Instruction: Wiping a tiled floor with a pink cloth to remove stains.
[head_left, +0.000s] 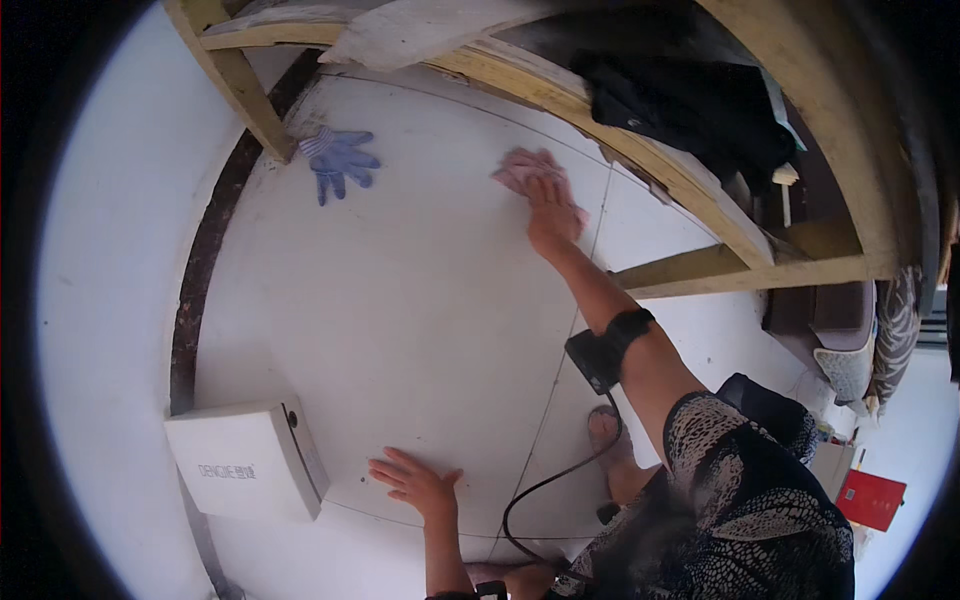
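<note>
My right hand (553, 219) lies over a crumpled pink cloth (517, 171), pressing it against the white tiled floor (420, 300). The cloth spreads out past the fingertips. Lower in the view, my left hand (415, 480) is palm down with its fingers apart and nothing in it; whether it touches the floor I cannot tell. A white cardboard box (232, 465) with writing on its side stands to the left of that hand. Farther off, a blue-grey knitted glove (341, 161) lies flat on the floor by a wooden leg.
A wooden frame on legs (675, 176) arches over the upper right, with black fabric (690, 112) under it. A dark skirting strip (202, 300) edges the wall at left. From a black device (600, 360) strapped to my right arm, a cable (517, 499) hangs down.
</note>
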